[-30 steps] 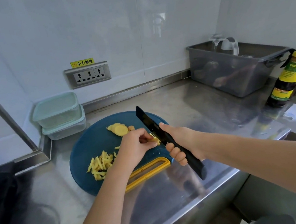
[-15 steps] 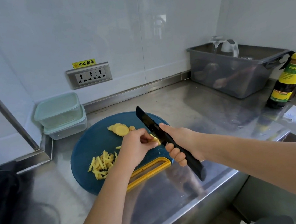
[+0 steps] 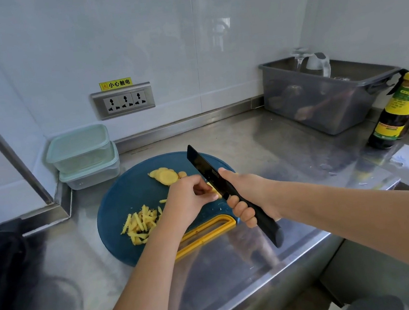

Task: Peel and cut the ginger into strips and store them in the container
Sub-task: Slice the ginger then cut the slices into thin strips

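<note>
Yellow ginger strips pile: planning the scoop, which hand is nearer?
Left. Left hand lies just right of the yellow ginger strips; right hand is farther right.

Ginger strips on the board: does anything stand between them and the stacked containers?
Nothing visible lies between the ginger strips and the stacked containers off the back-left edge of the board. Both lids are on, though, closing them.

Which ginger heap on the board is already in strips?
The near-left heap, thin yellow sticks; the far heap holds round slices.
</note>
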`<state>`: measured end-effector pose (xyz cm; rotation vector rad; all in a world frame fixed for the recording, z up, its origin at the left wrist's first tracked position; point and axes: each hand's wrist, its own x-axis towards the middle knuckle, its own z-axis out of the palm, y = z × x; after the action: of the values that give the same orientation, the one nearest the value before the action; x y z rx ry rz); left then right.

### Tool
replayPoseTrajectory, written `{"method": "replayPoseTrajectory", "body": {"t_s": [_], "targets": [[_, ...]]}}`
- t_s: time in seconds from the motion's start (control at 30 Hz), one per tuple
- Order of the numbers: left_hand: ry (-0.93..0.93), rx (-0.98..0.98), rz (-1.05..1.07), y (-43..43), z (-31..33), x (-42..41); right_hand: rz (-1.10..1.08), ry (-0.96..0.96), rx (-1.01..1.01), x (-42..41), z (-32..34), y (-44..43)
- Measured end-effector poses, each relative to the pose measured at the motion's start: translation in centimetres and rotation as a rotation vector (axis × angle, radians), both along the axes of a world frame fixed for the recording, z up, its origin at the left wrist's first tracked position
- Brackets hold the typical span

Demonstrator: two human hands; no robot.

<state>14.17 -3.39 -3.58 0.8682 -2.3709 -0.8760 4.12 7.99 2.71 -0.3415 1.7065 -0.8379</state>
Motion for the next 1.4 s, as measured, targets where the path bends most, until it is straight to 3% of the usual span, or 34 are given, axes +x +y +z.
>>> {"method": "replayPoseTrajectory", "body": {"t_s": [0.53, 1.1, 1.4], "targets": [[-0.001, -0.006, -0.006, -0.3, 0.0, -0.4, 0.050, 0.121, 0.097, 0.5, -0.2, -1.3], [-0.009, -0.030, -0.029, -0.8, -0.2, -0.4, 0.019, 0.037, 0.108, 0.3, -0.9, -1.6], [-0.146, -0.006, -0.026, -1.3, 0.4, -1.0, -0.012, 0.044, 0.099, 0.7, -1.3, -1.8]]}}
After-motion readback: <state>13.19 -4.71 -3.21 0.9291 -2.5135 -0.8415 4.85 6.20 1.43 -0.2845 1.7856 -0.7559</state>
